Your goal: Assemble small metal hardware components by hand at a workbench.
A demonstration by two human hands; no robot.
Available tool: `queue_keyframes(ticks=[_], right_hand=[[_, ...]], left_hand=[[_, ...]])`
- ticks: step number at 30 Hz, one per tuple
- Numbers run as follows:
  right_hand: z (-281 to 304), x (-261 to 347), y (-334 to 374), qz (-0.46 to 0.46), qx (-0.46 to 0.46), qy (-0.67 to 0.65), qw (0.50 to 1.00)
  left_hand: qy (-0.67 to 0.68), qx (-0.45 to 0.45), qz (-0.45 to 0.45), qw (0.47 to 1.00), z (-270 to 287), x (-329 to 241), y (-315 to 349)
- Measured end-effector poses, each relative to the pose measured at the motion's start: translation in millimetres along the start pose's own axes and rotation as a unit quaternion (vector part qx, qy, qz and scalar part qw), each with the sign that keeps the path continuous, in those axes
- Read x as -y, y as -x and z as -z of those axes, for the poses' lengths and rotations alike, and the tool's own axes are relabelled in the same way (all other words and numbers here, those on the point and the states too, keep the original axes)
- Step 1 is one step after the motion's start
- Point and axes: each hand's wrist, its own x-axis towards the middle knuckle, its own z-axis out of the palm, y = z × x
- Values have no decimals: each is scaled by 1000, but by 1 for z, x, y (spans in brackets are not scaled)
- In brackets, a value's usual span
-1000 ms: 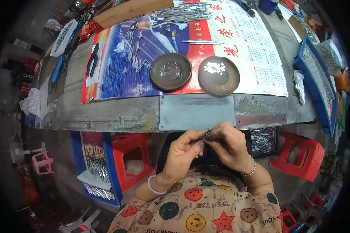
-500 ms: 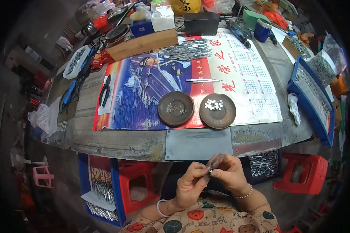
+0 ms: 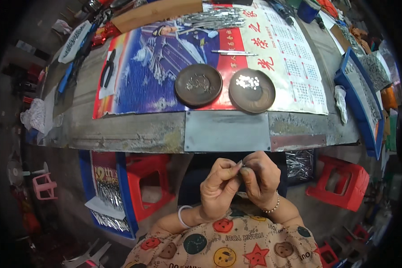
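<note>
My left hand (image 3: 219, 187) and my right hand (image 3: 262, 177) meet in front of the table's near edge, above my lap. The fingertips of both are pinched together around something tiny, too small to make out. Beyond them on the table stand two round brown dishes. Thin metal pieces (image 3: 200, 84) lie in the left dish (image 3: 183, 96). Small shiny white pieces (image 3: 247, 82) are in the right dish (image 3: 261, 100).
Slim metal rods (image 3: 234, 52) lie on the calendar poster (image 3: 152, 85), with a heap of rods (image 3: 214, 18) behind. Black-handled pliers (image 3: 107, 69) rest at the left. A blue tray (image 3: 359, 96) stands right. Red stools (image 3: 149, 183) and a blue bin of metal parts (image 3: 109, 196) are below.
The view has tipped down, so the table sits higher in the picture. My hands stay together, fingertips still pinched, the right hand's fingers now more curled.
</note>
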Motion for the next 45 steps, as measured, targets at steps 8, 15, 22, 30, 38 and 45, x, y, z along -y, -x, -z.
queue_keyframes(ticks=[8,15,22,30,38,45], right_hand=[[-6,-14,10,15,56,14,998],[-4,-11,8,-69,141,-29,987],[19,-10,-4,-2,-56,-28,998],[-2,-15,1,18,-7,-58,998],[-5,-26,-1,-262,-111,-121,951],[2,-12,10,-166,-95,-124,974]], left_hand=[[-17,51,3,999,6,0,-4],[32,21,81,996,12,-2,-1],[173,24,180,968,10,-4,0],[240,1,188,952,10,-5,4],[287,-18,214,934,13,-1,2],[361,6,270,893,19,-11,7]])
